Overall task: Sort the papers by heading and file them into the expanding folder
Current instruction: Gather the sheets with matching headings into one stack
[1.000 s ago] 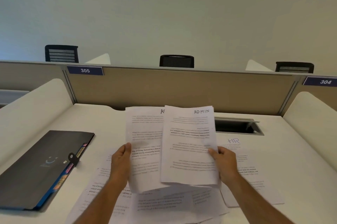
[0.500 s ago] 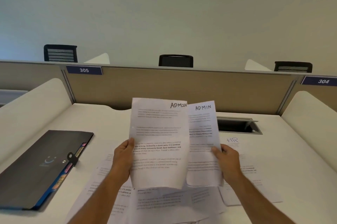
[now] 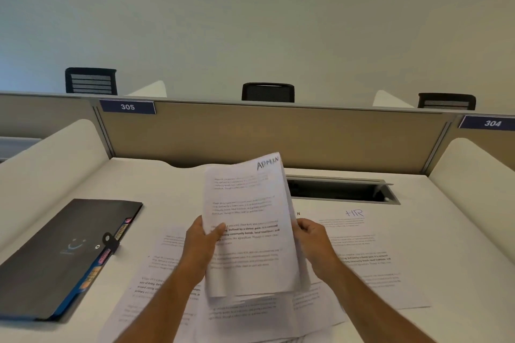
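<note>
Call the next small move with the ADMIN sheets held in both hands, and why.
Probably lay the ADMIN sheets down as one pile on bare desk. The left hand and right hand both grip them overlapped, the expanding folder lies closed at the left, and loose papers, including an HR sheet, remain unsorted.

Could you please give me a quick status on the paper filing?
Both hands, left and right, grip ADMIN sheets. Expanding folder closed, left. HR sheet on desk. Nothing blocking.

pale wall (image 3: 250, 8), tan partition (image 3: 278, 136), black chairs (image 3: 268, 92)
</note>
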`<move>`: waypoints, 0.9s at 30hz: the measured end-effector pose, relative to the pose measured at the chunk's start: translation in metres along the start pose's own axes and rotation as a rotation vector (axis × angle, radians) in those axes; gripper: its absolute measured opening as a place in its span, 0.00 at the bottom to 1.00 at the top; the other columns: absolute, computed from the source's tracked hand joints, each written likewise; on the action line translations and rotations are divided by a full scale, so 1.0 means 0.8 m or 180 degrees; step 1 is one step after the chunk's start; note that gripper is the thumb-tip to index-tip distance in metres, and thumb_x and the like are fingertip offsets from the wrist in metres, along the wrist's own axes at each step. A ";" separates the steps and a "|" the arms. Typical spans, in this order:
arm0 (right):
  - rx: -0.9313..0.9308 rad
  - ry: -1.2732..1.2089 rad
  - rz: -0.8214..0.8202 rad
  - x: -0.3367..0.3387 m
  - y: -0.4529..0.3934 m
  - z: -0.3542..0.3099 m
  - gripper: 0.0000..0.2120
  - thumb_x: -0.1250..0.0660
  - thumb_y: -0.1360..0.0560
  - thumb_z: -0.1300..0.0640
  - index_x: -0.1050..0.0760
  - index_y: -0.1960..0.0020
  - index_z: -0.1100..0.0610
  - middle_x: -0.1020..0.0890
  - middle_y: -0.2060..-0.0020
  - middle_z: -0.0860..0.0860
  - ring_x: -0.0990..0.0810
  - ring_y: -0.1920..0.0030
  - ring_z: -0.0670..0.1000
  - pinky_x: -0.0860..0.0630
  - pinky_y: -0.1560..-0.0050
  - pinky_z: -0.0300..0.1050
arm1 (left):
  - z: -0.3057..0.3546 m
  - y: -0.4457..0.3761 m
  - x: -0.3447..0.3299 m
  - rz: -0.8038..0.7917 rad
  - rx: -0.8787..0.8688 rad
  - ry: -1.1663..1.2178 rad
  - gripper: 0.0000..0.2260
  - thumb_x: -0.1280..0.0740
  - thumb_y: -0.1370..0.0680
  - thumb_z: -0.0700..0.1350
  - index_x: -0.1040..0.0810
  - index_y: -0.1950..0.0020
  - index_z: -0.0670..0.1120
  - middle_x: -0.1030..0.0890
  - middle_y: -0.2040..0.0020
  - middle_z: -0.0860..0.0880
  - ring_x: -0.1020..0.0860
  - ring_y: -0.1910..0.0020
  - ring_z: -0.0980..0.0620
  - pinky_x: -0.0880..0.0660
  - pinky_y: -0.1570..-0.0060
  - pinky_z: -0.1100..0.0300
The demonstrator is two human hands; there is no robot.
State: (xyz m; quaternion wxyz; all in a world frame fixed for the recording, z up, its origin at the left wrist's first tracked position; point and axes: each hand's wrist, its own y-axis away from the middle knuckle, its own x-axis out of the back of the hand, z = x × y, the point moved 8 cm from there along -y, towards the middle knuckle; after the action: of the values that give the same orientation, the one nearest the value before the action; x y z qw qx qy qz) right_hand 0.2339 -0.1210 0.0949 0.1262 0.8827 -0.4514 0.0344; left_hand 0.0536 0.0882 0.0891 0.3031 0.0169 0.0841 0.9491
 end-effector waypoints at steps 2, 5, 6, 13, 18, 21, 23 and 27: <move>0.0185 0.0644 0.0131 0.017 0.001 0.006 0.15 0.38 0.20 0.43 0.19 0.51 0.52 0.15 0.56 0.46 0.16 0.50 0.52 0.18 0.50 0.47 | 0.003 -0.001 0.015 0.0158 -0.0133 -0.0099 0.10 0.27 0.23 0.41 0.21 0.43 0.50 0.15 0.49 0.50 0.15 0.51 0.49 0.18 0.57 0.56; 0.0023 0.1737 0.0186 0.054 0.001 0.051 0.26 0.46 0.20 0.36 0.25 0.34 0.53 0.20 0.38 0.50 0.23 0.35 0.55 0.27 0.35 0.51 | 0.005 -0.005 0.043 0.0358 -0.0233 -0.0119 0.11 0.26 0.24 0.41 0.22 0.45 0.51 0.15 0.50 0.51 0.16 0.52 0.50 0.19 0.61 0.59; -0.0208 0.2046 0.0171 0.069 0.000 0.075 0.31 0.48 0.21 0.33 0.31 0.28 0.52 0.25 0.31 0.51 0.27 0.30 0.56 0.32 0.30 0.56 | 0.004 -0.006 0.052 0.0404 -0.0243 -0.0118 0.11 0.26 0.24 0.41 0.22 0.44 0.50 0.15 0.49 0.50 0.16 0.52 0.49 0.18 0.60 0.57; -0.0976 0.3508 0.0319 0.154 0.011 0.150 0.40 0.59 0.26 0.25 0.39 0.24 0.46 0.45 0.20 0.50 0.49 0.20 0.57 0.51 0.27 0.73 | -0.005 -0.012 0.101 0.0640 -0.0238 -0.0144 0.14 0.26 0.24 0.42 0.23 0.40 0.47 0.16 0.47 0.47 0.16 0.49 0.45 0.19 0.47 0.42; -0.0295 0.4016 0.0361 0.130 0.014 0.127 0.39 0.62 0.24 0.28 0.50 0.19 0.49 0.54 0.19 0.51 0.57 0.19 0.57 0.57 0.25 0.69 | -0.005 -0.011 0.112 0.0701 -0.0258 -0.0244 0.14 0.27 0.23 0.42 0.24 0.39 0.48 0.17 0.47 0.47 0.17 0.52 0.45 0.18 0.55 0.47; 0.0520 0.4118 -0.0377 0.059 0.025 0.125 0.43 0.68 0.29 0.24 0.63 0.20 0.45 0.64 0.21 0.46 0.64 0.20 0.53 0.66 0.25 0.67 | -0.006 -0.009 0.112 0.0718 -0.0256 -0.0319 0.14 0.27 0.23 0.43 0.25 0.40 0.48 0.17 0.48 0.47 0.17 0.53 0.46 0.18 0.60 0.51; 0.0614 0.4338 -0.0629 0.034 0.032 0.138 0.50 0.74 0.36 0.21 0.64 0.20 0.44 0.64 0.20 0.45 0.66 0.21 0.53 0.71 0.29 0.68 | -0.007 -0.010 0.112 0.0707 -0.0236 -0.0359 0.14 0.27 0.23 0.44 0.25 0.40 0.49 0.17 0.48 0.48 0.17 0.54 0.45 0.18 0.59 0.49; 0.0049 0.4388 -0.0278 0.063 0.034 0.156 0.57 0.75 0.41 0.18 0.60 0.19 0.47 0.60 0.19 0.47 0.66 0.21 0.55 0.72 0.31 0.71 | -0.010 -0.012 0.117 0.0714 -0.0202 -0.0374 0.14 0.27 0.23 0.44 0.25 0.39 0.49 0.17 0.47 0.47 0.17 0.52 0.44 0.17 0.54 0.41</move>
State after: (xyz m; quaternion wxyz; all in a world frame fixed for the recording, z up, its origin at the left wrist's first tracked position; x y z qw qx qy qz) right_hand 0.2351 -0.2081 -0.0113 0.3793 0.6776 -0.2319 0.5858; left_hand -0.0178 0.1489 0.0774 0.1998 0.0721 0.0337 0.9766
